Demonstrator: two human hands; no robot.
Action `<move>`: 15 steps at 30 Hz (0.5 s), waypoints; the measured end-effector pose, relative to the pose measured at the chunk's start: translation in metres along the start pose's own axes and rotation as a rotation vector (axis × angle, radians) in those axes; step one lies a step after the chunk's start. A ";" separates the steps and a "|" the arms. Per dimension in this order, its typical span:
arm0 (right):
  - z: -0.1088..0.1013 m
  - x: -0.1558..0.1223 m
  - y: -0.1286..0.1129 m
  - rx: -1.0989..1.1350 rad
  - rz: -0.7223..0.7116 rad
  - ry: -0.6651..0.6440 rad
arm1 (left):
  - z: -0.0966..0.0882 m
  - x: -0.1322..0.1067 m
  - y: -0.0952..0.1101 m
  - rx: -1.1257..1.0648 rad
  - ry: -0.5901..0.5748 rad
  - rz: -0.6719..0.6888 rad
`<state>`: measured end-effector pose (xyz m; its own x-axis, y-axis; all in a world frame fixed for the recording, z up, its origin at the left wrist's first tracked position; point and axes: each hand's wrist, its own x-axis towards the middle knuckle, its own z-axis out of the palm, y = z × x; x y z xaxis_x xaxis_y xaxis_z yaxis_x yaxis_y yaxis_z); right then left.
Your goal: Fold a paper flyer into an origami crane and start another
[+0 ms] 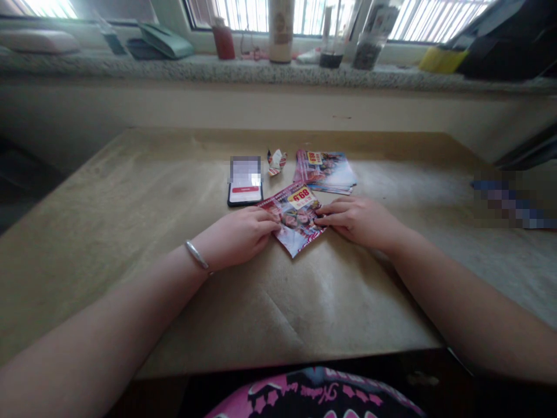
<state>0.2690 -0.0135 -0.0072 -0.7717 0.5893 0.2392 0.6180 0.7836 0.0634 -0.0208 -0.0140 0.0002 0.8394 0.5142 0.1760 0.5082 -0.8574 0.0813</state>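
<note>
Daylight glares through the window (307, 17) beyond the table (278, 307), which lies dim with a faint sheen and blurs toward its sides.

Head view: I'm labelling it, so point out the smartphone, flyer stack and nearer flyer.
Smartphone (245, 181): head view, screen middle.
Flyer stack (326, 169): head view, top sheet's face.
Nearer flyer (299, 217): head view, printed face.

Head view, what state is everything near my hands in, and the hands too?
Leaflet: lying at an angle, one corner pointing toward you.
Left hand: touching the leaflet's left side.
Right hand: touching the leaflet's right side.
Phone: face up, screen lit.
Paper scrap: crumpled or folded, can't tell which.
Leaflet stack: piled unevenly.
</note>
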 end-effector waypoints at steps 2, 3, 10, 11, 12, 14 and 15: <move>-0.001 -0.002 -0.001 -0.027 0.046 0.000 | -0.003 -0.001 -0.001 0.021 -0.011 -0.009; -0.001 -0.002 -0.002 -0.039 0.074 -0.003 | -0.003 -0.002 -0.001 0.027 -0.010 -0.013; -0.008 0.002 -0.016 -0.088 0.100 -0.032 | 0.013 -0.001 -0.006 0.048 0.033 -0.070; -0.007 0.002 -0.016 -0.081 0.100 -0.030 | 0.015 -0.001 -0.006 0.055 0.035 -0.081; -0.007 0.002 -0.015 -0.071 0.103 -0.030 | 0.016 0.000 -0.006 0.063 0.038 -0.088; -0.005 0.001 -0.012 -0.041 0.114 -0.032 | 0.015 0.000 -0.006 0.083 0.043 -0.099; -0.004 0.000 -0.011 -0.017 0.113 -0.035 | 0.014 0.000 -0.006 0.092 0.042 -0.101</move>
<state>0.2629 -0.0227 -0.0041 -0.7014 0.6804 0.2122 0.7037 0.7084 0.0547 -0.0209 -0.0086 -0.0135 0.7753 0.5948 0.2126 0.6069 -0.7947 0.0103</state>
